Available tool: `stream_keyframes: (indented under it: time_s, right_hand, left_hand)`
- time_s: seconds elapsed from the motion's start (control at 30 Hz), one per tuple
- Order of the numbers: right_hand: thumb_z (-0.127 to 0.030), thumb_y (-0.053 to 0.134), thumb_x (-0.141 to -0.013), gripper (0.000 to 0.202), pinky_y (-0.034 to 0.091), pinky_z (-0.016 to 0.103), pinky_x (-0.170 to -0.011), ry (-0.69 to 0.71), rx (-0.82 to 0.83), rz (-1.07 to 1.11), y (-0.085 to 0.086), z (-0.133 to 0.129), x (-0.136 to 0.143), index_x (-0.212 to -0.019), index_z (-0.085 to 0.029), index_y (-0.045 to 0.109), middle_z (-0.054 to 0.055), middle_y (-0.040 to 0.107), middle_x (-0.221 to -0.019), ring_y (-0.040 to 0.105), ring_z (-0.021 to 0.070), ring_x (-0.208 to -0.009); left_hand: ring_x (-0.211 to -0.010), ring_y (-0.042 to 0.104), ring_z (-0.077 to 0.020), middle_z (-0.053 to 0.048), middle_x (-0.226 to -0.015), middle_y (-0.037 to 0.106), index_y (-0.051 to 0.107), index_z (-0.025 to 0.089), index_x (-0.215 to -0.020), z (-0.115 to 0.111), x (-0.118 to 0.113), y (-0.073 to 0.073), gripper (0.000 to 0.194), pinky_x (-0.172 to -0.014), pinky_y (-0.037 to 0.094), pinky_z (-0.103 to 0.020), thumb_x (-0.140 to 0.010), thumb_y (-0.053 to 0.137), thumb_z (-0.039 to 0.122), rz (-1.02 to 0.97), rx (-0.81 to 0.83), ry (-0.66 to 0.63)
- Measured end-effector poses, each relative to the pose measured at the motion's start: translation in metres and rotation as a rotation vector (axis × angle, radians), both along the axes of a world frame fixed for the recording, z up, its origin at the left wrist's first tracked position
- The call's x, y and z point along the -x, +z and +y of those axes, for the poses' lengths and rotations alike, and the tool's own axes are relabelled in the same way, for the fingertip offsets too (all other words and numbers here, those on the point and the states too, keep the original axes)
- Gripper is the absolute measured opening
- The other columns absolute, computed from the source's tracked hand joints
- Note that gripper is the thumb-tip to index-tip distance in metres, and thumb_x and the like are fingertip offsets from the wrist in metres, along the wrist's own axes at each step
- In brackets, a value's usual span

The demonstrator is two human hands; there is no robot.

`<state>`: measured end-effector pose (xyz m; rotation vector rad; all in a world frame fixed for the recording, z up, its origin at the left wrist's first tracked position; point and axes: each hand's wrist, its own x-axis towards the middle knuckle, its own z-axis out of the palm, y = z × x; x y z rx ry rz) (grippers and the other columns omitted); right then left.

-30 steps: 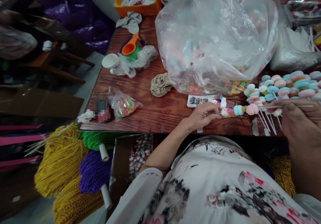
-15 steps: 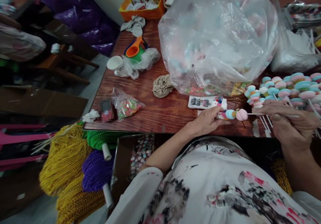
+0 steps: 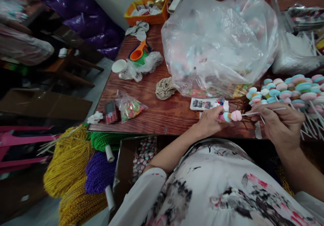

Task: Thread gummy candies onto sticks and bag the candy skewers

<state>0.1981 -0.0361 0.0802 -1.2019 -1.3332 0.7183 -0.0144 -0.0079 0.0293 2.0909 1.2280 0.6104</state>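
Note:
My left hand (image 3: 209, 122) is closed around one end of a stick strung with pastel pieces, at the table's front edge. Rounded pink and blue pieces (image 3: 236, 115) stick out past its fingertips; those inside the fingers are hidden. My right hand (image 3: 283, 123) pinches the bare white stick (image 3: 249, 113) to the right of the pieces, and the stick's tail runs out over the hand. Behind the right hand lies a heap of similar strung sticks (image 3: 296, 87), with pink, blue and white discs and white stems pointing forward.
A big clear plastic bag (image 3: 217, 43) fills the back middle. Before it lie a white printed packet (image 3: 207, 103) and a beige cloth bundle (image 3: 165, 88). Leftward are a small bag of coloured pieces (image 3: 131, 110), a paper cup (image 3: 119, 66) and an orange tray (image 3: 148, 18). Cord bundles (image 3: 65, 158) hang below.
My right hand has moved left, closer to my left hand, along with the white stick. The pink end pieces have shifted slightly left. The view has shifted a little.

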Motion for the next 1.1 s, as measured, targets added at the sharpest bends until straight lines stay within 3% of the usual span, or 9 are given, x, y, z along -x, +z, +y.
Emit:
stream_keyframes:
  time_s: [0.1,0.17,0.3,0.4,0.5,0.63,0.77,0.93,1.1]
  right_hand:
    - [-0.021,0.069,-0.084,0.006,0.056,0.027,-0.060,-0.009,-0.044,-0.102,0.002,0.001,-0.001,-0.087,-0.021,0.075,0.001,0.073,-0.072,0.066,0.0127,-0.059]
    - [-0.021,0.070,-0.084,0.005,0.055,0.026,-0.059,-0.024,-0.057,-0.182,0.004,0.003,-0.002,-0.087,-0.020,0.075,0.001,0.072,-0.070,0.066,0.0120,-0.058]
    - [-0.024,0.069,-0.085,0.006,0.054,0.023,-0.055,0.109,0.041,-0.027,0.001,0.009,0.003,-0.083,-0.020,0.073,0.001,0.072,-0.070,0.065,0.0108,-0.056]
    - [-0.027,0.069,-0.085,0.008,0.055,0.025,-0.055,0.199,0.102,0.152,-0.006,0.018,0.004,-0.082,-0.020,0.074,0.001,0.073,-0.072,0.066,0.0121,-0.058]
    - [-0.028,0.070,-0.084,0.008,0.058,0.031,-0.068,0.241,0.023,0.162,-0.009,0.026,0.000,-0.083,-0.023,0.075,0.001,0.073,-0.074,0.068,0.0148,-0.065]
    - [-0.025,0.069,-0.084,0.007,0.056,0.043,-0.086,0.295,-0.113,0.108,-0.003,0.030,-0.004,-0.083,-0.024,0.076,0.002,0.074,-0.076,0.070,0.0199,-0.076]
    - [-0.024,0.068,-0.085,0.008,0.056,0.048,-0.087,0.448,-0.112,0.052,0.009,0.032,-0.005,-0.082,-0.025,0.075,0.001,0.073,-0.074,0.068,0.0195,-0.069]
    - [-0.022,0.068,-0.085,0.009,0.056,0.036,-0.081,0.384,-0.046,-0.063,0.024,0.028,-0.004,-0.078,-0.024,0.073,-0.002,0.070,-0.066,0.066,0.0150,-0.067]
    - [-0.024,0.063,-0.090,0.011,0.052,0.026,-0.062,0.315,0.050,-0.091,0.020,0.015,0.010,-0.083,-0.025,0.072,-0.002,0.070,-0.069,0.065,0.0124,-0.063]
  left_hand:
    - [-0.065,0.054,-0.0123,0.002,-0.075,0.061,0.060,0.018,-0.092,0.001,0.006,0.006,0.031,-0.060,0.034,-0.023,-0.078,0.072,0.044,-0.002,0.025,0.032]
    - [-0.064,0.052,-0.0119,0.003,-0.074,0.061,0.061,0.018,-0.093,0.001,0.008,0.010,0.031,-0.060,0.033,-0.023,-0.077,0.072,0.043,-0.003,0.050,0.028]
    - [-0.064,0.046,-0.0102,0.005,-0.070,0.055,0.063,0.016,-0.086,0.004,0.006,0.012,0.040,-0.060,0.032,-0.023,-0.067,0.080,0.047,-0.127,0.192,0.009]
    - [-0.067,0.043,-0.0090,0.006,-0.069,0.050,0.063,0.014,-0.082,0.004,0.004,0.014,0.048,-0.062,0.032,-0.022,-0.056,0.087,0.046,-0.365,0.393,-0.020]
    - [-0.064,0.040,-0.0069,0.007,-0.066,0.045,0.063,0.013,-0.082,0.001,0.006,0.020,0.049,-0.060,0.031,-0.021,-0.055,0.088,0.044,-0.533,0.688,-0.145]
    - [-0.054,0.037,-0.0042,0.009,-0.059,0.041,0.051,0.015,-0.067,-0.004,0.009,0.028,0.051,-0.052,0.031,-0.019,-0.049,0.091,0.040,-0.560,0.964,-0.283]
    - [-0.047,0.040,-0.0048,0.010,-0.056,0.043,0.049,0.016,-0.067,-0.004,0.012,0.031,0.052,-0.044,0.032,-0.020,-0.047,0.091,0.040,-0.524,1.096,-0.282]
    - [-0.048,0.039,-0.0040,0.009,-0.059,0.045,0.055,0.015,-0.077,-0.005,0.008,0.029,0.051,-0.046,0.031,-0.019,-0.050,0.090,0.040,-0.596,1.080,-0.190]
    - [-0.070,0.048,-0.0086,0.004,-0.074,0.053,0.065,0.012,-0.085,-0.003,-0.003,0.016,0.044,-0.066,0.040,-0.022,-0.057,0.087,0.039,-0.607,0.709,-0.138]
